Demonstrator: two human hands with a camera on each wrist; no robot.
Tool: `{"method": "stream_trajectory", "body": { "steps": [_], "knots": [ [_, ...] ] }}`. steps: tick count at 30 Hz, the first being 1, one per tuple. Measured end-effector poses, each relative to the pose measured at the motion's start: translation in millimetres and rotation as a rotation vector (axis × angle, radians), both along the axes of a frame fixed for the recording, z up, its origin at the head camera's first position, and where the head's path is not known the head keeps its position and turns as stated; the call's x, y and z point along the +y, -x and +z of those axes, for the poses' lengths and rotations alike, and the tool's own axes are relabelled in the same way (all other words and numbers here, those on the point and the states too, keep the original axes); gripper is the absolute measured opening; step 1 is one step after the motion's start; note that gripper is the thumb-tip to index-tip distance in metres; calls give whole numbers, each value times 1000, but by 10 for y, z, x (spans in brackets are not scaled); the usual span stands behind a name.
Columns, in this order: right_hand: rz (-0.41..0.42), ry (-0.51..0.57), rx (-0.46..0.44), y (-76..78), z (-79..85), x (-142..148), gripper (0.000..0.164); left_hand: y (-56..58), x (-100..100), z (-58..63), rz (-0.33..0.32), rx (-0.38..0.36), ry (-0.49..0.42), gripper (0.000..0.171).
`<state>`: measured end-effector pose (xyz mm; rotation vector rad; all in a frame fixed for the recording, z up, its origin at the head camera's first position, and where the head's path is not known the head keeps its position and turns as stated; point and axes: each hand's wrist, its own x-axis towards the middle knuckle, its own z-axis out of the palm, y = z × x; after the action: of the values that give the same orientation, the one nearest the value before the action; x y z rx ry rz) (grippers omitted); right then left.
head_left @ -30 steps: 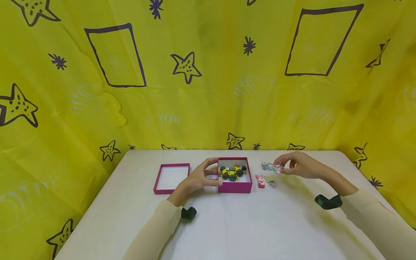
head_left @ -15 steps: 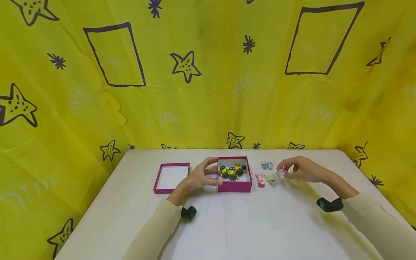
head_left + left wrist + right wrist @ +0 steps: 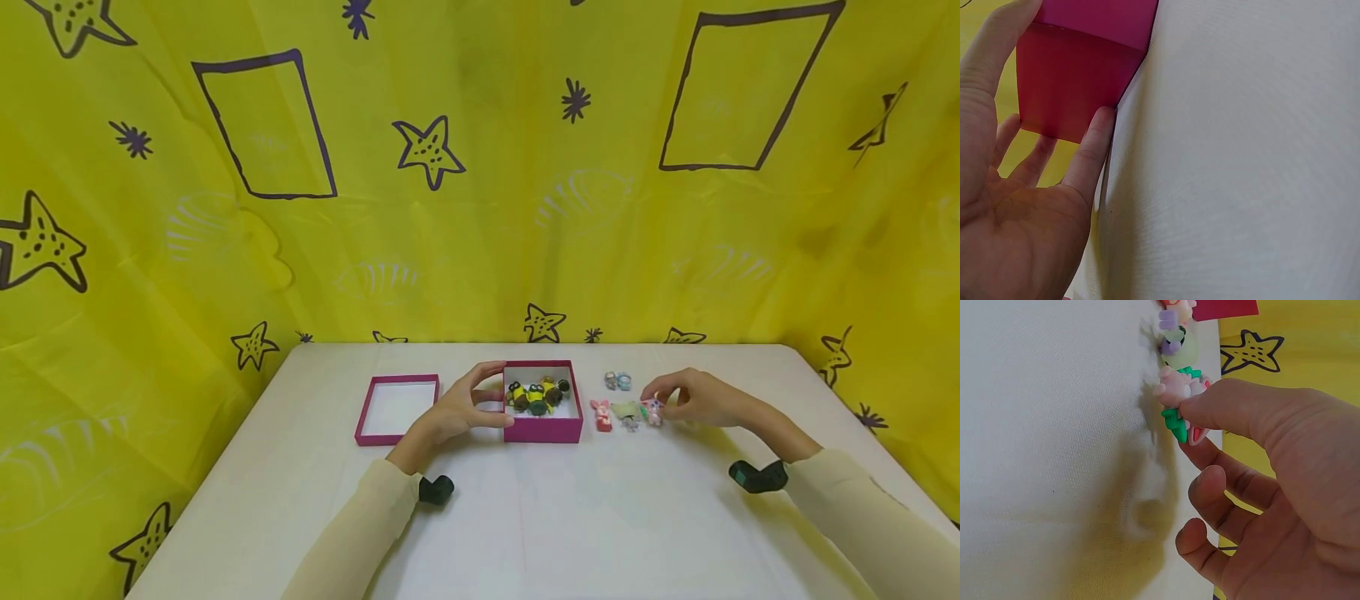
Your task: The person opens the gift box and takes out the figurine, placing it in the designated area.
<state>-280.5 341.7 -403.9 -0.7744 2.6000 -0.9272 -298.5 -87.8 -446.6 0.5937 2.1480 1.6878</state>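
Note:
My left hand [image 3: 459, 410] holds the open magenta box [image 3: 543, 431] by its left end, thumb along the front wall and other fingers at the side and back. Inside lie several yellow-and-dark toy figurines [image 3: 536, 400]. Between thumb and index finger, my right hand [image 3: 701, 398] pinches a small pink figurine with green parts [image 3: 1175, 390], low over the table; the other fingers are loosely bent. Just left of it sits a pale green and lilac figurine [image 3: 627, 414], then a pink-and-red long-eared figurine [image 3: 602, 416] beside the box. Two small blue-grey figurines [image 3: 618, 381] stand behind.
A shallow magenta-rimmed lid [image 3: 396, 440] with a white inside lies left of the box. The white table [image 3: 570, 517] ends at a yellow curtain [image 3: 480, 250] printed with stars. Each wrist carries a dark camera mount.
My right hand has brought the pink figurine from beside the blue-grey figurines toward me, into line with the front figurines. My left hand and the box stay in place.

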Motion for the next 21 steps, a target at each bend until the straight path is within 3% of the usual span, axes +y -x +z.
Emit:
{"method": "stream_trajectory", "body": {
  "steps": [10, 21],
  "knots": [
    [51, 19, -38, 25, -42, -11, 26, -16, -3, 4, -5, 3, -9, 87],
    [42, 24, -44, 33, -76, 11, 28, -10, 4, 5, 0, -8, -4, 87]
  ]
}}
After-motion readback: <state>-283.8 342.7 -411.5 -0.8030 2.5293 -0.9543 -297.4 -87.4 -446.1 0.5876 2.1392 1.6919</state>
